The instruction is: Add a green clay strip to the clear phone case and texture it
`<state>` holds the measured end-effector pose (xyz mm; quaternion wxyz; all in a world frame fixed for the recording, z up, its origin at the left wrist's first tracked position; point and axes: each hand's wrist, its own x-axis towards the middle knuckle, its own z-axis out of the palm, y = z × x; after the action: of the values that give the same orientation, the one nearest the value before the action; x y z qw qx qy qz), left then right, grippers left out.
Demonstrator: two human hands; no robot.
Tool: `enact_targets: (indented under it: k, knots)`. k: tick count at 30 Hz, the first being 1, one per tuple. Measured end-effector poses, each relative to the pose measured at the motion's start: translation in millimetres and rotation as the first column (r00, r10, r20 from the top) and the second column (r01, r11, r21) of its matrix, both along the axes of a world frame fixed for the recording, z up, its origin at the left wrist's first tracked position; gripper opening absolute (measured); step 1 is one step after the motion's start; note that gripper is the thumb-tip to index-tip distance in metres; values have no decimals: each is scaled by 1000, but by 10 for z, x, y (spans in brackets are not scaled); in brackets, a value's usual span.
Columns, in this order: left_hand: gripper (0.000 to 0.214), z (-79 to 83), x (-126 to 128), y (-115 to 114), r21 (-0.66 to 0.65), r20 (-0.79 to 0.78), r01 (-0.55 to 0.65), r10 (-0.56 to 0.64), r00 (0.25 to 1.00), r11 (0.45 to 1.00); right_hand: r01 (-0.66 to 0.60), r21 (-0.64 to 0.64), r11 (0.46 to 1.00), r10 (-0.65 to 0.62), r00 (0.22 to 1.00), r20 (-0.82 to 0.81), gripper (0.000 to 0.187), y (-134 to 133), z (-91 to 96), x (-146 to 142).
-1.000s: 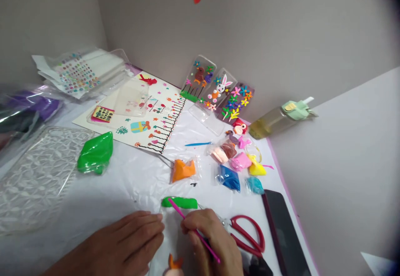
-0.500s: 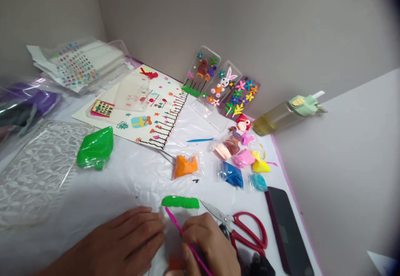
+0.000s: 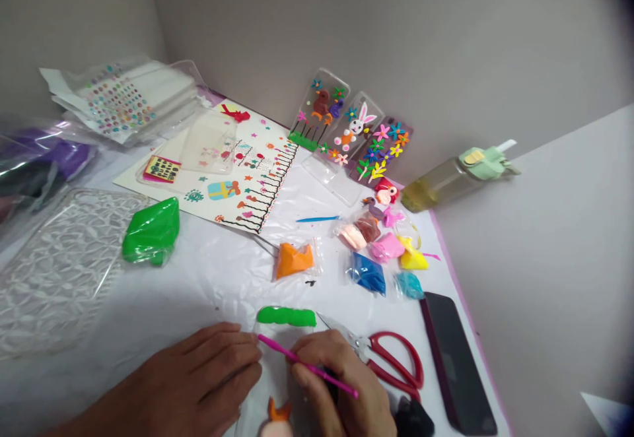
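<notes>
My right hand [image 3: 347, 377] pinches a thin pink clay modelling tool [image 3: 277, 346] between thumb and fingers, its tip pointing left. Under it lies a clear phone case [image 3: 280, 374], partly hidden by both hands. A lumpy strip of green clay [image 3: 286, 317] covers the case's far end. Nearer me on the case is an orange clay shape [image 3: 280, 412] above a pale one [image 3: 276, 429], cut off by the frame edge. Flat along the case's left side rests my left hand [image 3: 212, 371], fingers stretched out and holding nothing. Red-handled scissors [image 3: 396, 364] lie just right of my right hand.
Bagged clay in orange [image 3: 294, 261], blue [image 3: 366, 273] and green [image 3: 151, 231] lies beyond my hands. A black phone [image 3: 460, 364] is at right, a bottle [image 3: 446, 179] behind it. Decorated phone cases [image 3: 352, 127] lean on the wall. A drawn card [image 3: 198, 199] lies left.
My right hand has shifted slightly right and turned the pink tool flatter, its tip now lower and farther from the green strip. More of the orange shape shows. My left hand stays put.
</notes>
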<state>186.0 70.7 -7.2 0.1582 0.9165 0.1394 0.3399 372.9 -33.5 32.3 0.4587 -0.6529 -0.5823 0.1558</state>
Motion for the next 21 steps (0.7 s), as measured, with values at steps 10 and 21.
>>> enact_targets:
  k: [10, 21]
  knots:
    - [28, -151, -100, -59, 1, -39, 20, -20, 999, 1000, 147, 56, 988, -145, 989, -32, 13, -10, 343, 323]
    - [25, -163, -118, -74, -3, -108, -31, 30, 994, 1000, 202, -98, 974, -41, 589, 807, 24, -151, 445, 1098]
